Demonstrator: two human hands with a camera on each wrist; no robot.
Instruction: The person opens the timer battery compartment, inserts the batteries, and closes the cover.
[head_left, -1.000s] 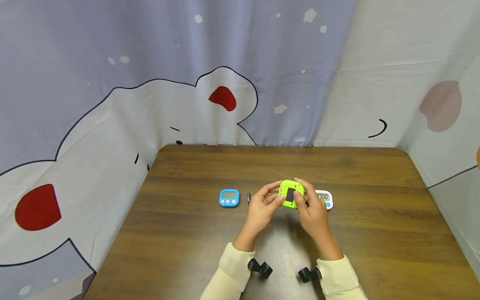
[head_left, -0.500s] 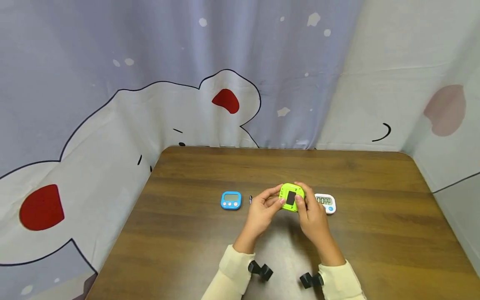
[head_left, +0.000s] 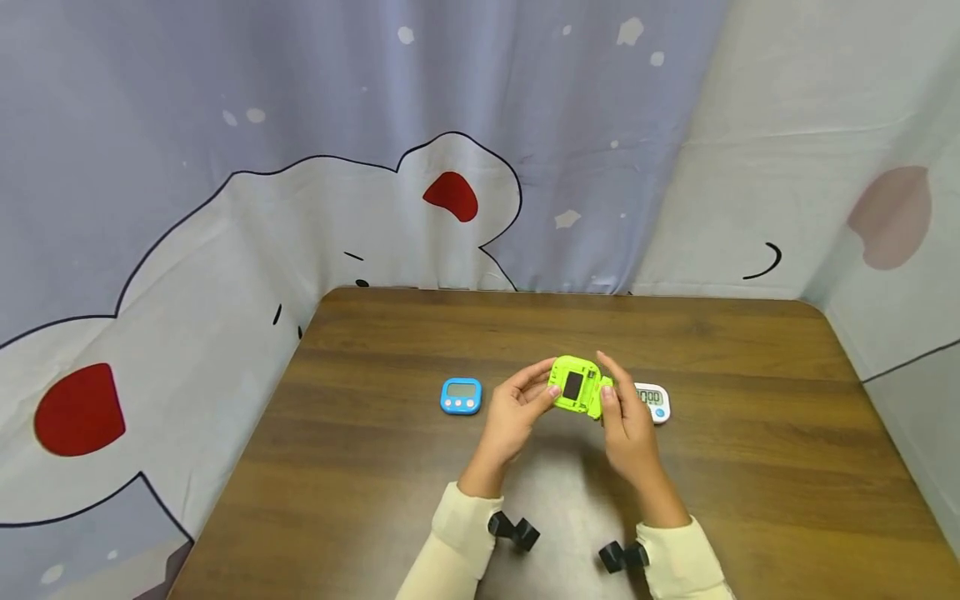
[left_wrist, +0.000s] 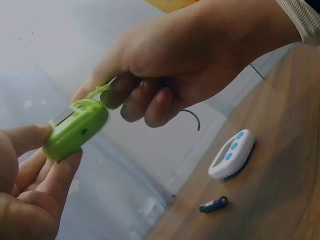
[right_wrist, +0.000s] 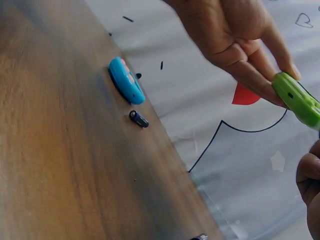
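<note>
The left hand point(head_left: 516, 414) is pinching the green timer point(head_left: 574, 386), back showing between the hands, apparently steadying it while the right hand point(head_left: 628, 425) is pinching its cover point(head_left: 597, 402). A blue timer point(head_left: 461, 397) is lying left of both.

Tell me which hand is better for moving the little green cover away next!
Probably the right hand: it pinches the green cover, while the left hand grips the green gadget itself.
</note>
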